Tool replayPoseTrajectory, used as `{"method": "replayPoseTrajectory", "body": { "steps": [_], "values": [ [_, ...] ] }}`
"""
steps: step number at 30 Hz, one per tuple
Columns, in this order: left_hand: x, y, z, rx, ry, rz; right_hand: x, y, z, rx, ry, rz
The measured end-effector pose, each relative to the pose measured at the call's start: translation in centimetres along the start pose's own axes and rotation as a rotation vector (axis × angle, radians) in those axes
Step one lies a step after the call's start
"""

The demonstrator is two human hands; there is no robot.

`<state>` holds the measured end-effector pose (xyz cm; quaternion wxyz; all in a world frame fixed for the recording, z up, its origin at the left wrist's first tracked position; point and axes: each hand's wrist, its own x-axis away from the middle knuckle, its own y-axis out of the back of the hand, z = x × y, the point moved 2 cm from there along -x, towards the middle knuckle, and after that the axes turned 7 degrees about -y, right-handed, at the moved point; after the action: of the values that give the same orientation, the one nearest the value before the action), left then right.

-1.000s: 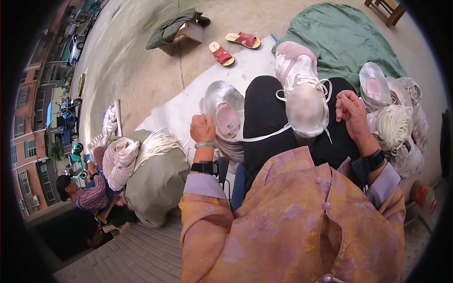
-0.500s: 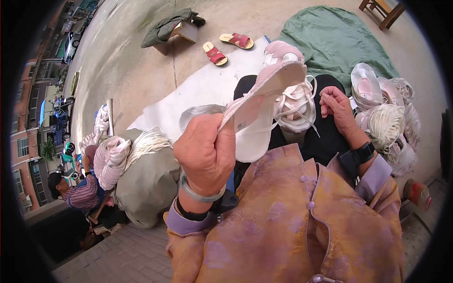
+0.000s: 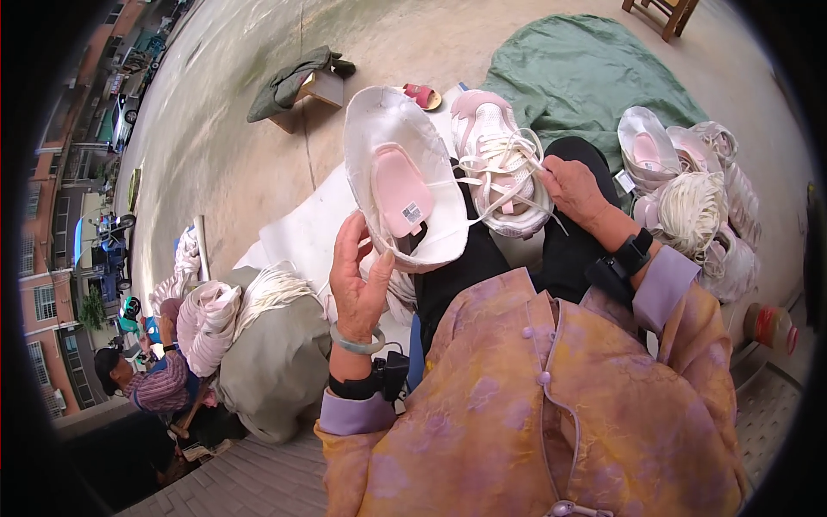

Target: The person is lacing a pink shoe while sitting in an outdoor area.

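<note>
In my left hand (image 3: 360, 280) is a white shoe upper (image 3: 441, 194), held at its near edge between thumb and fingers. It stands upright, its hollow inside facing me, with a pink lining piece (image 3: 401, 188) and a small printed label. A white and pink sneaker (image 3: 489, 129) with loose cream laces (image 3: 508, 177) rests between my knees, just right of the upper. My right hand (image 3: 577, 191) is closed in a pinch at the sneaker's right side, where a lace loop runs to the fingertips.
Bundled shoe uppers (image 3: 685, 207) lie at the right by a green cloth (image 3: 586, 82). More bundles (image 3: 207, 319) sit on a covered heap (image 3: 276, 353) at left. Ahead are a low stool (image 3: 320, 89) and a red slipper (image 3: 422, 95). A person (image 3: 159, 388) sits at far left.
My left hand has turned the upper from edge-on to show its inside, and shifted it left. My right hand has moved left to the sneaker's laces and pinched there.
</note>
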<state>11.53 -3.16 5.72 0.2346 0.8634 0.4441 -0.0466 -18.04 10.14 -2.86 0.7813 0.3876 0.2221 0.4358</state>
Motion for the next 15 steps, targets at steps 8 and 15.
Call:
{"method": "replayPoseTrajectory", "body": {
  "steps": [8, 15],
  "values": [
    [0.9, -1.7, 3.1, 0.367, 0.533, 0.009, -2.7, -0.1, -0.2, 0.045, 0.015, -0.048],
    [2.9, -1.8, 3.3, 0.695, 0.504, 0.121, -0.8, 1.2, 0.8, -0.042, -0.041, -0.075]
  ]
}}
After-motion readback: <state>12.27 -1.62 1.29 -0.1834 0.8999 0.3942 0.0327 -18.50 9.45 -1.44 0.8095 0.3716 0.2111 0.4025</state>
